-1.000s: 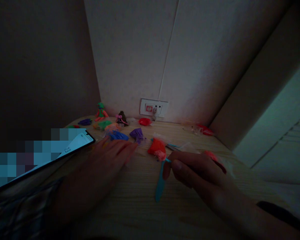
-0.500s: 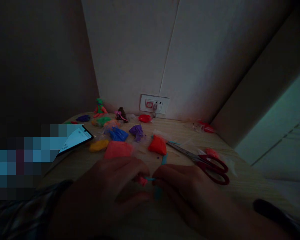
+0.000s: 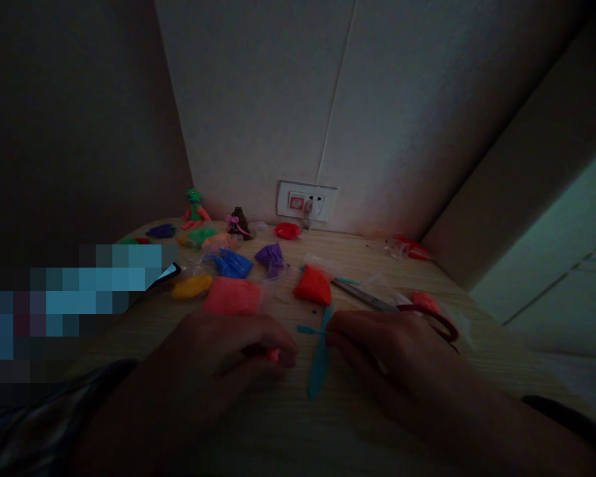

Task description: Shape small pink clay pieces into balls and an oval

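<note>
While the right hand is pinching a blue tool, its long axis running crosswise, its free end pointing toward the left hand, which is curling its fingers around pink clay, a larger tool is lying lengthwise on the table.

Looks smooth and plastic on the small blue tool in the right hand, metallic on the scissor blades beyond, wood-grained on the tabletop below.
</note>
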Motion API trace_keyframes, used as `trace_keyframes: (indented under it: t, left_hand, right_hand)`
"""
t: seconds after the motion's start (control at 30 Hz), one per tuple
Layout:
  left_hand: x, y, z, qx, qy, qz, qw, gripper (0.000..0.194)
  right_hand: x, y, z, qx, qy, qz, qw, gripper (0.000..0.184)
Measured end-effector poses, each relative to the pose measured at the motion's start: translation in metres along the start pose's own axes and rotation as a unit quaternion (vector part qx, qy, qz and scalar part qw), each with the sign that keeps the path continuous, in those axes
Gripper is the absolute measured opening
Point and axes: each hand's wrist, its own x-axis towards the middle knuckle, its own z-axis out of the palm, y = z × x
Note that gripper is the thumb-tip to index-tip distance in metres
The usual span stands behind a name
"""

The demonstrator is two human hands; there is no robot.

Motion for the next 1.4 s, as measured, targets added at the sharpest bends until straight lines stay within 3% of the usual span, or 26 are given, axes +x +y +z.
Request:
trace_keyframes:
  t: [0.13, 0.33, 0.43, 0.57, 0.83, 1.0, 1.2, 1.27, 1.4]
  left_hand:
    - [-0.001, -0.002, -0.001, -0.085, -0.038, -0.026, 0.995, 0.023]
    - [0.003, -0.008, -0.008, -0.065, -0.092, 0.011, 0.994, 0.025]
    - [0.003, -0.009, -0.004, -0.068, -0.101, -0.016, 0.992, 0.023]
    - [0.004, -0.006, 0.002, -0.090, -0.088, -0.071, 0.989, 0.013]
    - [0.003, -0.010, 0.010, -0.138, -0.073, -0.091, 0.983, 0.017]
    - [0.001, -0.009, 0.009, -0.169, -0.061, -0.102, 0.978, 0.024]
    - [0.002, -0.004, 0.007, -0.149, -0.071, -0.107, 0.981, 0.023]
    - [0.000, -0.005, 0.007, -0.134, -0.060, -0.096, 0.984, 0.024]
    - [-0.002, -0.005, 0.008, -0.074, 0.007, -0.012, 0.997, 0.020]
  right_hand:
    - [0.000, 0.000, 0.001, -0.004, 0.007, 0.009, 1.000, 0.016]
    - [-0.001, -0.003, 0.000, -0.014, 0.050, -0.006, 0.999, 0.013]
    - [-0.003, -0.002, -0.003, 0.004, 0.058, -0.030, 0.998, 0.023]
    - [-0.006, 0.000, -0.002, 0.037, 0.044, -0.064, 0.996, 0.035]
    - [-0.004, -0.002, 0.004, 0.128, 0.039, -0.062, 0.989, 0.028]
    - [-0.008, -0.007, 0.009, 0.133, 0.065, -0.081, 0.986, 0.028]
    - [0.000, -0.013, 0.010, 0.108, 0.041, -0.102, 0.988, 0.028]
    - [-0.001, -0.014, 0.010, 0.106, 0.037, -0.103, 0.988, 0.029]
    - [-0.004, -0.014, 0.008, 0.102, 0.038, -0.102, 0.989, 0.030]
